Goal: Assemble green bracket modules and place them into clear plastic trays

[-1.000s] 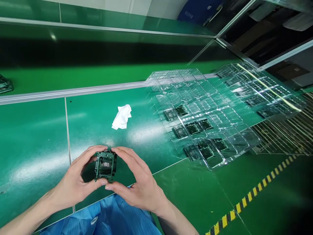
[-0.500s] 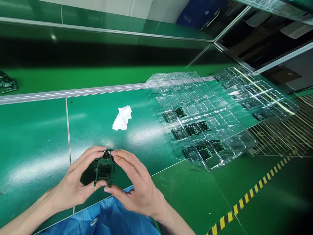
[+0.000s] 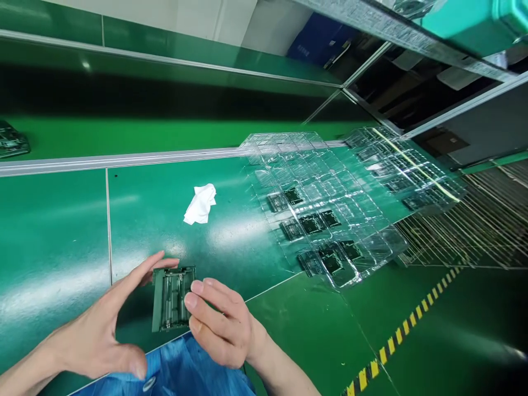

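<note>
A small green circuit board (image 3: pixel 171 297) is held flat just above the near edge of the green workbench (image 3: pixel 53 231). My right hand (image 3: pixel 218 324) grips the board's right edge with curled fingers. To the board's left is my left hand (image 3: pixel 103 330), its fingers stretched out and a fingertip near the board's top left corner; whether it touches I cannot tell. A crumpled white cloth (image 3: pixel 200 204) lies on the bench beyond the board.
Clear plastic trays (image 3: pixel 363 181) with several dark boards in their pockets lie at right. A conveyor belt (image 3: pixel 124 132) runs behind a metal rail, with another board (image 3: pixel 12 140) at far left. My blue garment (image 3: pixel 185 368) shows below. Yellow-black tape (image 3: pixel 404 346) marks the floor.
The board has turned from upright, pinched between both hands, to lying flat. My left hand has opened and drawn back to the left; my right hand keeps its grip.
</note>
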Motion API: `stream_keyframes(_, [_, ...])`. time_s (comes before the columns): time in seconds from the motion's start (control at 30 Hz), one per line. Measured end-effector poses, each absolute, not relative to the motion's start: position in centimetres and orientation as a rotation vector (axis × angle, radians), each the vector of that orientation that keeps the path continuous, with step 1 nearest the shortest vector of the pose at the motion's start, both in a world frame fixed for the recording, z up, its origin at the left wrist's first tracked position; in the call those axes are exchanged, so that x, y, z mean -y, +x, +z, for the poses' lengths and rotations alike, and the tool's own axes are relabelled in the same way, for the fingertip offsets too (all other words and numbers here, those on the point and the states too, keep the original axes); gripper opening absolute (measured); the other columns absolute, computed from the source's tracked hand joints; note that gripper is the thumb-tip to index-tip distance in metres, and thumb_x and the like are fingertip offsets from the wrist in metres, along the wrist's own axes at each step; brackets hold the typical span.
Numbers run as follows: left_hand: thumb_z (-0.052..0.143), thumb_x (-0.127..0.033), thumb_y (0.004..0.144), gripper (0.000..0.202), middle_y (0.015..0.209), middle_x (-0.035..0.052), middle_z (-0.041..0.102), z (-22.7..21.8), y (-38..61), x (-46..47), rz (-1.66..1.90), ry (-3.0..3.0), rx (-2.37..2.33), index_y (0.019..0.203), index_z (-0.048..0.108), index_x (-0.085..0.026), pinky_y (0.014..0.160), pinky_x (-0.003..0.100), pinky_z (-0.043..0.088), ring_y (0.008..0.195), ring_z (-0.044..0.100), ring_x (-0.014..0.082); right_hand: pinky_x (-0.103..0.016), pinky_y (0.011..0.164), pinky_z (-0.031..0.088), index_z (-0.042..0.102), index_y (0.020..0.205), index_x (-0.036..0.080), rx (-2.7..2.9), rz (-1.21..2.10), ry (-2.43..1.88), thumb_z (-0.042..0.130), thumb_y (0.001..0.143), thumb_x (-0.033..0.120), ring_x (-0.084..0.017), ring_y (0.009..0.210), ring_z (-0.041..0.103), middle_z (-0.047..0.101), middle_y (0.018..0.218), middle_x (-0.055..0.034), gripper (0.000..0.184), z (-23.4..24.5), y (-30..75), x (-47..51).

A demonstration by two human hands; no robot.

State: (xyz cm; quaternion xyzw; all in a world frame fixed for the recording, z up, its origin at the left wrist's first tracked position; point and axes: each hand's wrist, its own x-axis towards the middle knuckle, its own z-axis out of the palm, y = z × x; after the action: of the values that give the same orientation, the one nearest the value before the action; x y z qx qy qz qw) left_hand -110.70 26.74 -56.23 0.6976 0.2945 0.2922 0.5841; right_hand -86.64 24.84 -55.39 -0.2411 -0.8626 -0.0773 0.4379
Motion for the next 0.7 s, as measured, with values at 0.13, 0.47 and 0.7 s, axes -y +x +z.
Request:
stream_keyframes(0.13, [0.052,-0.056,0.090,0.059,0.140,0.0114,0.052,-55.3,-110.4,-27.4,0.652,1.386,-0.678,0.141,0.043,-0.029,0.105,0.046,0.046,0.129,0.049,0.0314,-0.029,0.094,0.057,0.056,0.077,0.027,2.139,-0.263,-0.483,0.063,0.075,0.023,-0.018,0.123,0.055,0.071,0.105,0.0005,0.008,-56.6,-86.3,-24.5])
stream_keyframes(0.47, [0.056,-0.035,0.090,0.032,0.128,0.0059,0.062,-55.1,-108.4,-24.7,0.762,1.668,-0.927,0.120,0.062,-0.030,0.099,0.039,0.053,0.118,0.060,0.0256,-0.022,0.076,0.058,0.051,0.083,0.039,2.067,-0.148,-0.258,0.069,0.063,0.047,-0.010,0.114,0.057,0.066,0.097,0.0166,0.028,-63.2,-85.7,-21.7])
stream_keyframes(0.7, [0.055,-0.030,0.089,0.032,0.124,0.0007,0.065,-54.5,-108.1,-24.3,0.830,1.940,-0.853,0.120,0.062,-0.034,0.092,0.026,0.056,0.110,0.065,0.0211,-0.021,0.075,0.059,0.052,0.097,0.049,2.156,0.070,-0.326,0.072,0.063,0.057,-0.010,0.116,0.057,0.065,0.108,0.0214,0.040,-65.2,-86.3,-21.1])
